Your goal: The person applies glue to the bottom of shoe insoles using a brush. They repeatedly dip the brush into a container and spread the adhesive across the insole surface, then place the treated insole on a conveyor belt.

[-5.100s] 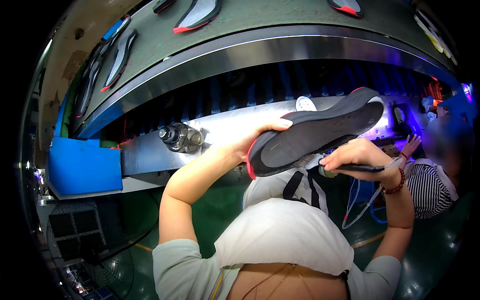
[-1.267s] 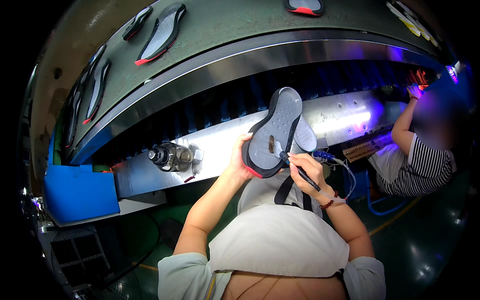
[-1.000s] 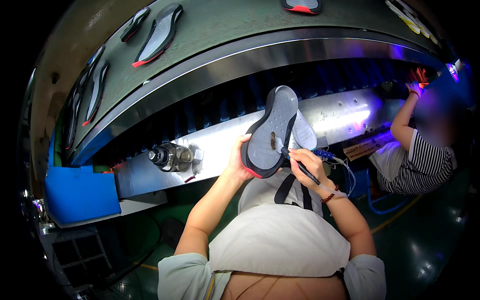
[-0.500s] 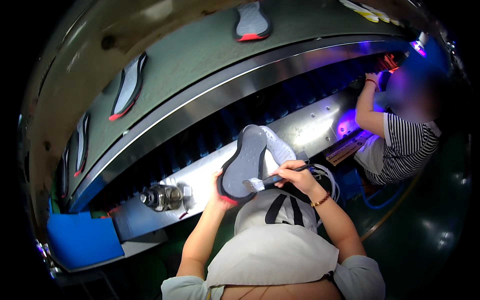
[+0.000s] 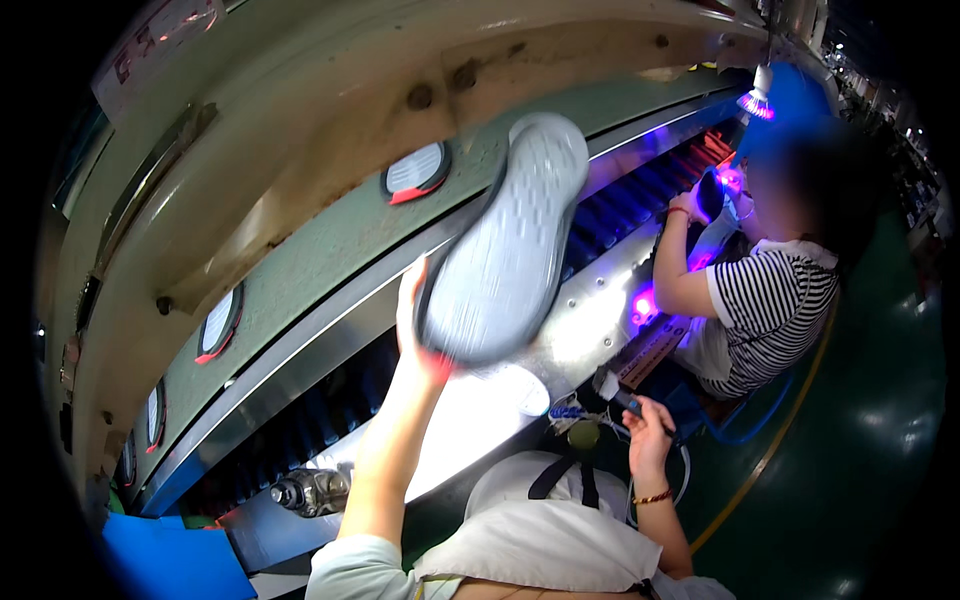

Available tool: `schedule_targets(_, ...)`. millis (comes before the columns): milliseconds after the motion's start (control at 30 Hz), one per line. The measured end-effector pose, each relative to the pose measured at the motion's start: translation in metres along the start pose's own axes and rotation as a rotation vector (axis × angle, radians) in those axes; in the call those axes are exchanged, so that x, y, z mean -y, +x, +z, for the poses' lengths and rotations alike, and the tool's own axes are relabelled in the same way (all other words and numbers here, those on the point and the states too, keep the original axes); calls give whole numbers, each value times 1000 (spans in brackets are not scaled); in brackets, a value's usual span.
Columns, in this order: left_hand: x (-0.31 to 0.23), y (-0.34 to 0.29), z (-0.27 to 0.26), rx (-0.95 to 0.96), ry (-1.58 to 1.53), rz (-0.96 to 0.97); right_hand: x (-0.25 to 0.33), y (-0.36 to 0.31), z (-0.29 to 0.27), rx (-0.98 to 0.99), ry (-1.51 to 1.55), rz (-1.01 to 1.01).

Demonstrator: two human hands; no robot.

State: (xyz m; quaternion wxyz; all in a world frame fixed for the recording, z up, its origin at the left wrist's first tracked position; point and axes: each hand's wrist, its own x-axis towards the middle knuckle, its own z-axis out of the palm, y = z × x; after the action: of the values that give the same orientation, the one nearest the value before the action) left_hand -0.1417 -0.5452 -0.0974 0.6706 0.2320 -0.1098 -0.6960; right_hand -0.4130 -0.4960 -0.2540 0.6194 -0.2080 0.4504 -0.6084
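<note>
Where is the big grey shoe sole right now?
The grey rubber shoe sole is up in the middle of the head view, held by the left hand over the green conveyor belt.

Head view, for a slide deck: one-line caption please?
Left hand lifts a grey shoe sole toward the green conveyor; right hand holds a brush.

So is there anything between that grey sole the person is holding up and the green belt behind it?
Nothing visible. The left hand holds the grey sole raised in front of the green belt; another sole lies there, off to the side.
</note>
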Motion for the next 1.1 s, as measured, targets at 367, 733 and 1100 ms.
schedule_targets(367, 51, 73, -32, 391, 648, -4, -49, -12, 8, 225, -138, 307)
schedule_targets(733, 54, -300, -268, -1105, -267, -107, -159, 16, 12, -40, 142, 710)
schedule_targets(1100, 69, -327, -246, -622, -552, 353, -267, 84, 62, -98, 350, 798)
